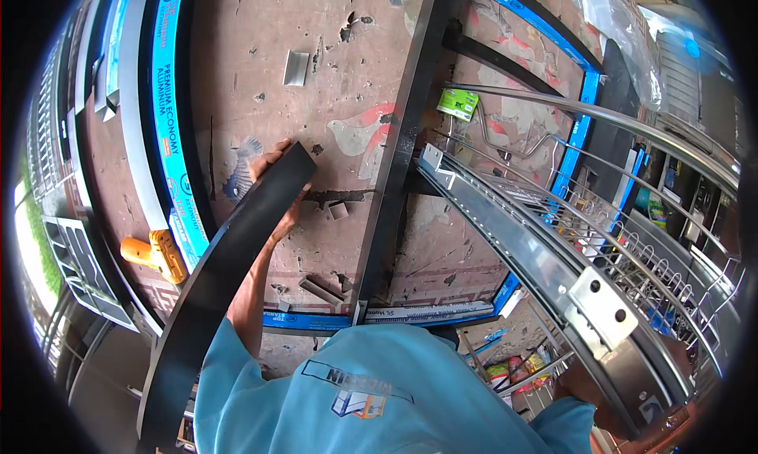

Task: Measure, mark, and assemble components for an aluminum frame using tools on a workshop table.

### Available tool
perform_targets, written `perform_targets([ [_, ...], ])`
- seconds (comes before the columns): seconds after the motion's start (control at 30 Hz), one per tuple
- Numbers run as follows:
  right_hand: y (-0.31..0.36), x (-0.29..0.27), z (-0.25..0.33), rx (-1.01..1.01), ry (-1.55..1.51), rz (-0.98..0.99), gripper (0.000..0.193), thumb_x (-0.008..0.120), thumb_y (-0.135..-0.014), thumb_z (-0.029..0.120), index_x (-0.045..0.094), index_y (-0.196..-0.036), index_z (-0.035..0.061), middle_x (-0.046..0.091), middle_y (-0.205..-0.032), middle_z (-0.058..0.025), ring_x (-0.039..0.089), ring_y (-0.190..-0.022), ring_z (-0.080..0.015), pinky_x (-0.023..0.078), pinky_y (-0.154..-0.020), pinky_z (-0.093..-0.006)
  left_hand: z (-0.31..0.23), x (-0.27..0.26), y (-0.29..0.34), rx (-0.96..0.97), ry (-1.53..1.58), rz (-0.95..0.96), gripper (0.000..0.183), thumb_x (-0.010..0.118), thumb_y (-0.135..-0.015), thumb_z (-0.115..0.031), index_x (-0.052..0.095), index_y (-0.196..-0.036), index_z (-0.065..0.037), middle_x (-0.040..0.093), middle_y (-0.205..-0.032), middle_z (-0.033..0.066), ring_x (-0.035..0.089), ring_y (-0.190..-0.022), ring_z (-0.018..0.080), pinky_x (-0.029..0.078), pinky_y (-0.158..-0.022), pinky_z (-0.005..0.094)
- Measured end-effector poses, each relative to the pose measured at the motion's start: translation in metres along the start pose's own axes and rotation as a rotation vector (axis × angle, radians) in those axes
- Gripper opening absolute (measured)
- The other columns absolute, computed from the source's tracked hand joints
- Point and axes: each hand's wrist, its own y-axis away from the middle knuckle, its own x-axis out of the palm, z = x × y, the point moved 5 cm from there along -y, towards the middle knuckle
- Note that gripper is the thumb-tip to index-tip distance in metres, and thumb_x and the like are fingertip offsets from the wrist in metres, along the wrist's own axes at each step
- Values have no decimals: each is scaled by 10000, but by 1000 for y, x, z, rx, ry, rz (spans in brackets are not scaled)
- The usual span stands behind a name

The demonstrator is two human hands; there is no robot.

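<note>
My left hand [287, 217] is closed around the end of a long, dark, flat-faced bar [229, 241], its fingers showing on both sides. The bar slants from mid-view toward the lower left, over my left forearm. At the right, a metal slide rail [505, 237] with a white bracket [602, 308] is joined to a wire rack [679, 296]. My right arm [575, 384] reaches beneath that rail, and its fingers are hidden. A black frame [395, 154] with blue protective film lies under the rail's far end.
A yellow-orange power tool [162, 255] lies at the left beside blue-filmed profiles [170, 99]. Small metal offcuts [296, 68] are scattered over the worn, patterned surface [260, 28]. A green label [458, 104] hangs by the rack's rods, and clear plastic wrap [616, 35] is at the far right.
</note>
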Motion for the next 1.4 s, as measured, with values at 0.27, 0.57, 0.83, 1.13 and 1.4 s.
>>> perform_targets([
  [0.27, -6, 6, 9, -42, -31, -45, 550, 820, -627, 99, 599, -1099, -79, 621, -1033, -203, 616, -924, -291, 499, -827, -377, -9, 1, -3, -139, -8, 87, 625, 704, -776, 3, 340, -1281, -53, 432, -1332, 190, 454, -1235, 288, 360, -1037, 390],
  [0.57, -16, 4, 26, -97, -68, -106, 536, 811, -647, 137, 604, -1093, -75, 623, -1029, -197, 613, -924, -292, 489, -841, -377, -7, 2, -7, -69, -6, 46, 581, 698, -778, 10, 373, -1256, -43, 431, -1320, 165, 453, -1228, 279, 360, -1041, 390],
  [0.83, -19, -45, 47, -130, -107, -232, 525, 803, -665, 171, 608, -1088, -72, 624, -1026, -191, 610, -925, -294, 480, -854, -377, -29, 1, -14, -30, -205, 103, 558, 698, -770, -20, 388, -1234, -24, 498, -1286, 176, 486, -1206, 294, 368, -1032, 384],
  [1.13, -58, -26, 74, -210, -296, 306, 399, 801, -663, 205, 619, -953, 1, 664, -809, -129, 636, -683, -285, 435, -627, -389, -30, -13, -15, -183, -163, 121, 529, 721, -721, -31, 474, -1188, -45, 567, -1109, 119, 546, -1068, 240, 432, -927, 324],
  [1.4, -71, -32, 80, -221, -288, 332, 294, 741, -744, 281, 604, -823, 33, 548, -516, -150, 566, -478, -314, 431, -518, -389, -22, -6, -17, -393, 202, 225, 356, 752, -749, -193, 627, -1055, -60, 605, -918, 0, 536, -813, 139, 447, -698, 277],
])
